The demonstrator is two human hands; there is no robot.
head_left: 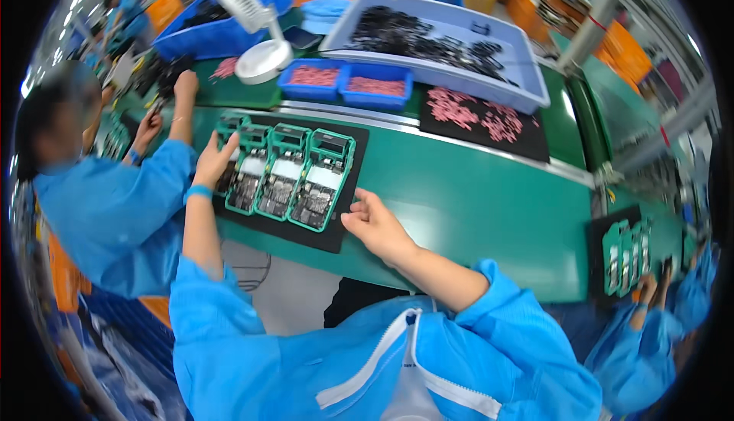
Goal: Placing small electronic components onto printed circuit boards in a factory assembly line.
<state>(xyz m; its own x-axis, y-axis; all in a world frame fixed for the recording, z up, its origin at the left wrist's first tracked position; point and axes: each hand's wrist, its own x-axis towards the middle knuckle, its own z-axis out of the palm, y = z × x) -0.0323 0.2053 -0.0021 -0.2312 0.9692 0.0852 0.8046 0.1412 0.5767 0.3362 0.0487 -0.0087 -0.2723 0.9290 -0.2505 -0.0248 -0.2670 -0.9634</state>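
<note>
Several green-framed electronic device housings (pixel 279 180) lie side by side on a black mat (pixel 350 184) on the green bench. Each shows dark circuit parts and a pale strip inside. My left hand (pixel 214 162) is at the leftmost housing, covering part of it, with thumb and fingers apart. Whether it presses on the housing or only hovers is unclear. My right hand (pixel 376 226) is beside the mat's right edge, close to the rightmost housing (pixel 319 191). Its index finger stretches out, apart from the thumb, and nothing shows between them.
Past a metal rail stand blue bins (pixel 375 86) of pink pieces, a large pale tub (pixel 535 77) of black parts, and a black mat with loose pink pieces (pixel 489 119). A white fan (pixel 260 61) stands behind. Co-workers sit at left (pixel 115 199) and right (pixel 634 352).
</note>
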